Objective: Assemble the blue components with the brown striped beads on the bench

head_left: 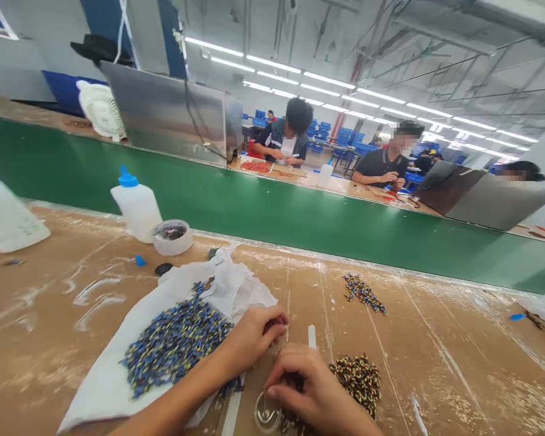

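My left hand (261, 333) is closed, thumb and fingers pinched together above the bench. Whatever it may hold is too small to make out. Just to its right and nearer me, my right hand (309, 381) is also closed, fingers curled down, with their contents hidden. A small clear round dish (267, 418) sits under its fingertips. Left of my hands, a pile of small blue, black and yellow parts (177, 339) covers a white plastic sheet (100, 387), partly behind my left forearm. Beside my right hand lies a heap of small dark and cream curved parts (358, 384).
Farther back are a small blue-and-dark pile (364, 292), a white squeeze bottle (138, 209) with a blue cap, a tape roll (172, 239) and a white jug (9, 218). Beyond runs a green conveyor belt (272, 209), with co-workers (286, 136) seated across it.
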Motion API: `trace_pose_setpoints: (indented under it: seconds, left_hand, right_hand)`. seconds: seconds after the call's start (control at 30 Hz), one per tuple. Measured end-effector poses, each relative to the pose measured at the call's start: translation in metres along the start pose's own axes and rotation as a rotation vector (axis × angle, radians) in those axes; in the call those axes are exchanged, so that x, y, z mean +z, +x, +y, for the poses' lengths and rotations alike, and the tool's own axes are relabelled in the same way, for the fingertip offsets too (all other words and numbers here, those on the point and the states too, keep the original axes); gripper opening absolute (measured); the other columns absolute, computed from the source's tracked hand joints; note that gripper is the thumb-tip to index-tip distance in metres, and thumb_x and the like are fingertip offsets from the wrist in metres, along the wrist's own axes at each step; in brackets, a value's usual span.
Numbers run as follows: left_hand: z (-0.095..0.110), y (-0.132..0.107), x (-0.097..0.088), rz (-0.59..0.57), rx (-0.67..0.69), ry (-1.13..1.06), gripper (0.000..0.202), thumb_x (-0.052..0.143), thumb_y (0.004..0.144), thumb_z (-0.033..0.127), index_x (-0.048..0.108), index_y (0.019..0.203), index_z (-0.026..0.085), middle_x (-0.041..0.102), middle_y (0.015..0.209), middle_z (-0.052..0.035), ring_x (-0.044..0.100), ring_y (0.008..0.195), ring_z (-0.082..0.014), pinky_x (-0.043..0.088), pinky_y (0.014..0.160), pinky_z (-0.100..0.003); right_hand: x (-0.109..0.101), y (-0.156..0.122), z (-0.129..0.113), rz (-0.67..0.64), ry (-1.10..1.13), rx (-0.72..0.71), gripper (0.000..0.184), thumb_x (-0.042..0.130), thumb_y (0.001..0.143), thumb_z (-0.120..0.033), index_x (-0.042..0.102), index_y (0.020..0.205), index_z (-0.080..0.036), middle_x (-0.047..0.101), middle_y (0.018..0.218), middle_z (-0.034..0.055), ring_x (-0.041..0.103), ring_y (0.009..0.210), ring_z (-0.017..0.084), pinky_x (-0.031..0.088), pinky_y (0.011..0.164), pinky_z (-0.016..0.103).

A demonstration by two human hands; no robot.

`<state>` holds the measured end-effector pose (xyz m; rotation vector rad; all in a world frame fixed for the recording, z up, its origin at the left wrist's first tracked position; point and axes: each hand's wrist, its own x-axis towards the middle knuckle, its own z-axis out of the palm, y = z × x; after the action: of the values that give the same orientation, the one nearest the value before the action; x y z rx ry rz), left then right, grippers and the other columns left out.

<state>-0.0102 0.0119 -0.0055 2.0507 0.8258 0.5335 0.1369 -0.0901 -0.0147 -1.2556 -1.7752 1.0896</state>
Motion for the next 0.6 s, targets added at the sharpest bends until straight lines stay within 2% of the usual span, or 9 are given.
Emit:
trace_pose_setpoints:
  seconds: [0.13,0.33,0.47,0.6]
  left_hand:
    - [-0.002,-0.002,0.004,0.014,0.028,-0.002,0.013,0.055,0.082,0.015,0.067,0.086,0.016,0.066,0.072,-0.0002,0.057,0.067,-0.0128,0.039,0.064,-0.022]
    - [-0.01,-0.001,0.01,0.001,0.03,-0.053,0.013,0.055,0.084,0.017,0.067,0.09,0.014,0.066,0.068,-0.0006,0.056,0.059,-0.0106,0.039,0.061,-0.021]
    - [-0.011,0.0,0.012,0.013,0.059,-0.031,0.01,0.058,0.083,0.015,0.067,0.086,0.014,0.065,0.068,-0.0003,0.053,0.06,-0.01,0.038,0.06,-0.021]
    - [-0.011,0.001,0.012,0.018,0.086,-0.018,0.009,0.058,0.082,0.014,0.067,0.084,0.014,0.065,0.07,-0.0005,0.053,0.062,-0.0099,0.038,0.061,-0.021]
  right_hand:
    - [-0.007,-0.008,-0.006,-0.021,-0.097,0.057,0.013,0.063,0.087,-0.029,0.069,0.082,-0.019,0.066,0.078,0.0009,0.057,0.075,0.016,0.041,0.07,0.026]
    - [-0.02,-0.014,0.003,-0.119,0.013,0.163,0.024,0.049,0.095,-0.038,0.066,0.095,-0.021,0.066,0.084,0.0021,0.059,0.079,0.018,0.044,0.072,0.028]
    - [-0.012,-0.011,0.0,-0.141,0.1,0.161,0.023,0.056,0.092,-0.038,0.064,0.105,-0.021,0.066,0.093,0.0032,0.059,0.08,0.017,0.046,0.073,0.028]
    - [-0.007,-0.006,-0.005,-0.129,-0.015,0.06,0.015,0.059,0.09,-0.033,0.065,0.089,-0.019,0.064,0.082,0.0021,0.056,0.073,0.016,0.043,0.067,0.026]
